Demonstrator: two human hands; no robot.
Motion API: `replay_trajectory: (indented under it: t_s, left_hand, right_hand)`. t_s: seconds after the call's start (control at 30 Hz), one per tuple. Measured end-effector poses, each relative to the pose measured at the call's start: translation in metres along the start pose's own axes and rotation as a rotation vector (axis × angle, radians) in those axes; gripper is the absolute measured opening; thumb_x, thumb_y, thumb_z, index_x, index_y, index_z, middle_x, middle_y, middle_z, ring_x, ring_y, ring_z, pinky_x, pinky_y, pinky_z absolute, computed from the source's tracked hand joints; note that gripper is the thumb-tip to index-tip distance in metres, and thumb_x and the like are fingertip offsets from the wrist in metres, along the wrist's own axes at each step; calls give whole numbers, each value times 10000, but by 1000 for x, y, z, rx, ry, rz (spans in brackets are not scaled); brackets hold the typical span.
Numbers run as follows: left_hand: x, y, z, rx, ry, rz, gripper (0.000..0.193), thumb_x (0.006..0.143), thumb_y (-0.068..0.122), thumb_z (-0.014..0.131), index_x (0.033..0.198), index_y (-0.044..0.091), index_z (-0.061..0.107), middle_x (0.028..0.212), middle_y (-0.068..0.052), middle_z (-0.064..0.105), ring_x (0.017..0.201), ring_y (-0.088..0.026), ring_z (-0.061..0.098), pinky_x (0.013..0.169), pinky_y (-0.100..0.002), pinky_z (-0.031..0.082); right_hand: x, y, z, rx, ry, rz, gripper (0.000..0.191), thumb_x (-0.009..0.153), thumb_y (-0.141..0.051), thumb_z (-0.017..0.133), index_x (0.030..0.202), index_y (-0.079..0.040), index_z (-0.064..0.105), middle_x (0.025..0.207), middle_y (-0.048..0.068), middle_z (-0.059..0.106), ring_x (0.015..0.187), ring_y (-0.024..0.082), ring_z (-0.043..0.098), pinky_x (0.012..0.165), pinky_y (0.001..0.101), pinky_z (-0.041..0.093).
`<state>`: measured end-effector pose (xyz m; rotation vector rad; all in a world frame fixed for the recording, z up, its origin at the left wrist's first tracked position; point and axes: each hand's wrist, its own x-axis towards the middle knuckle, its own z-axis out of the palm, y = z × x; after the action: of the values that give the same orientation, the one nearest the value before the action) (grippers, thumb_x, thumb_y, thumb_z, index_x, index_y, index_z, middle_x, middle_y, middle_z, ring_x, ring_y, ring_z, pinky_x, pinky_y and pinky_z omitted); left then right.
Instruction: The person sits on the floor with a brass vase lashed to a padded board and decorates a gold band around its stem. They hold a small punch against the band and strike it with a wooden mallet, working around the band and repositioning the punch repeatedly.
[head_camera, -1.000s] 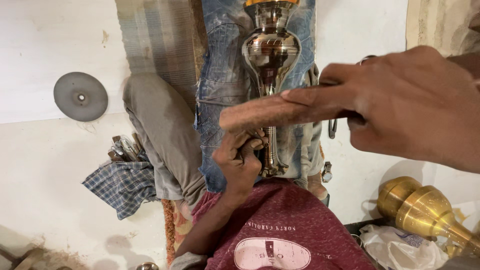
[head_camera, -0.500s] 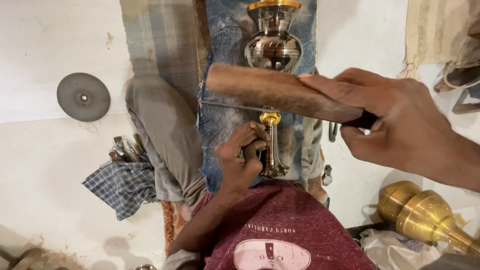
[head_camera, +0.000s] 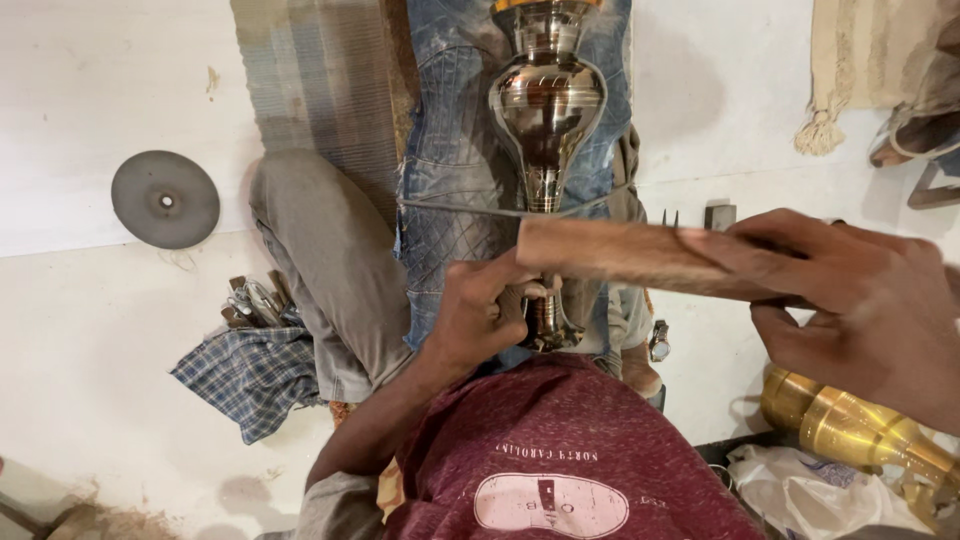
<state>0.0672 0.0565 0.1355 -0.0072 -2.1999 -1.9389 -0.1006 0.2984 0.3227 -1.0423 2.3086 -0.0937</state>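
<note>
Brass and steel fill the middle of the head view, the only one here. The left hand (head_camera: 485, 310) sits at centre frame, fingers curled shut around the lower stem of a polished metal vessel (head_camera: 546, 100). That vessel is a bulbous, mirror-bright piece whose long axis runs straight up the frame, its narrow stem at the hand and its swollen belly above, towards the top edge. It lies over a strip of quilted blue denim (head_camera: 450, 170) spread on the lap.

Over to the right, the right hand (head_camera: 850, 300) comes in large and near the camera, fingers clamped around one end of a flat wooden block (head_camera: 625, 255). The block is brown, grainy and worn, and its long axis runs across the frame, nearly square to the vessel's stem. Its free end hangs just above the left hand's knuckles, over the stem, though I can't tell whether wood touches metal. So the stem lies to the left of the right hand's fingers, and the left hand is the nearer one to it, already on it.

A thin wire (head_camera: 500, 210) crosses the vessel's neck just above the block. In the left part of the frame a grey disc (head_camera: 165, 198) lies on the pale floor, with a checked cloth (head_camera: 250, 375) and a heap of small tools below it. At lower right, ribbed golden brass parts (head_camera: 850, 425) gleam beside crumpled plastic.
</note>
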Motion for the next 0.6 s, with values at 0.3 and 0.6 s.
replay_trajectory:
  t_s: [0.3, 0.6]
  left_hand:
    - [10, -20, -15, 82, -251, 180, 504, 706, -30, 689, 1198, 78, 701, 856, -81, 784, 538, -168, 679, 519, -305, 556]
    - [4, -1, -6, -153, 169, 71, 371, 901, -189, 537, 1218, -31, 646, 998, -108, 782, 885, -211, 807, 767, -292, 674]
  right_hand:
    - [-22, -34, 28, 93, 384, -202, 764, 744, -8, 709, 1467, -160, 514, 1134, 143, 670, 804, 223, 704, 646, 322, 608]
    - [-16, -18, 48, 423, 196, 208, 831, 725, 103, 683, 1505, -156, 557, 1060, 80, 734, 751, 108, 685, 584, 234, 558]
